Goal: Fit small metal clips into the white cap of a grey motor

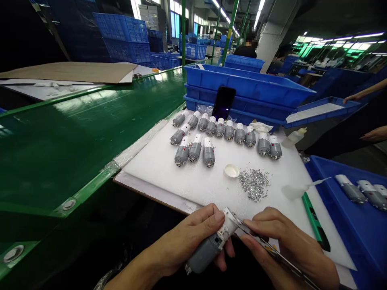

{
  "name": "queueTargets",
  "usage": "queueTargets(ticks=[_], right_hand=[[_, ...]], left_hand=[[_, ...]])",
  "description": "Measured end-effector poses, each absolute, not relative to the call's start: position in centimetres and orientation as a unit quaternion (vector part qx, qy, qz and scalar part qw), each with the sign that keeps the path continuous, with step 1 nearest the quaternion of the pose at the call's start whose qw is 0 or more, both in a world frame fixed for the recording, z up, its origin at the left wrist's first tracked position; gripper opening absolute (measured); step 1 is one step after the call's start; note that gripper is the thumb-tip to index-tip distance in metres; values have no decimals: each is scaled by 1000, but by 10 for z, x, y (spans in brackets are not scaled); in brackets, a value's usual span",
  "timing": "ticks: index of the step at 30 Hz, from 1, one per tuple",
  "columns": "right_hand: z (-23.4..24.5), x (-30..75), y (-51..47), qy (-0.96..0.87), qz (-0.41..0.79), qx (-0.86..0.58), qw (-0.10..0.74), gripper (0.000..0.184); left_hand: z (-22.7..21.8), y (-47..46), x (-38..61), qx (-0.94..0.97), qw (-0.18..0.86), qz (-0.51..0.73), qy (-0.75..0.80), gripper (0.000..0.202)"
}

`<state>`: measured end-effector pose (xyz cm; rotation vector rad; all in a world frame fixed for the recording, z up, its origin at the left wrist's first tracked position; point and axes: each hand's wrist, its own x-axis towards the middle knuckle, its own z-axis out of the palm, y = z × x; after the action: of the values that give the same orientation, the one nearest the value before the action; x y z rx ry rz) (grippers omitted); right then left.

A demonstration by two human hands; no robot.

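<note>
My left hand [186, 241] is closed around a small grey motor [208, 246] with a white end cap, held just off the near edge of a white foam pad [169, 169]. My right hand [290, 245] pinches metal tweezers [272, 249] whose tips touch the motor's white cap. A heap of tiny silver parts [254, 184] lies on the pad just beyond my hands, next to a small white lid [231, 170]. Two rows of finished grey motors [223, 135] stand further back on the pad.
A green conveyor belt [75, 133] runs along the left. Stacked blue trays [250, 90] and a leaning dark phone [223, 103] stand behind the pad. A blue tray [347, 217] at right holds more motors [361, 192]. A green pen [315, 221] and a squeeze bottle [294, 137] lie at right. Another person's arms [370, 117] reach in at far right.
</note>
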<state>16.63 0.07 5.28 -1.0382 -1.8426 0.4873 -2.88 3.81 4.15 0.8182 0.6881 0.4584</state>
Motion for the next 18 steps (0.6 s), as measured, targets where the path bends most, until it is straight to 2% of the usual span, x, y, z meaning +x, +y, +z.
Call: queueTargets(ticks=[6,18], right_hand=[[54,174,0,-758,231,-413,449,29],[59,178,2,-787,225,-402,410,26]], left_hand=[[39,40,-28,326,873,195,306,29],[39,40,-24,353,853,164,347,41]])
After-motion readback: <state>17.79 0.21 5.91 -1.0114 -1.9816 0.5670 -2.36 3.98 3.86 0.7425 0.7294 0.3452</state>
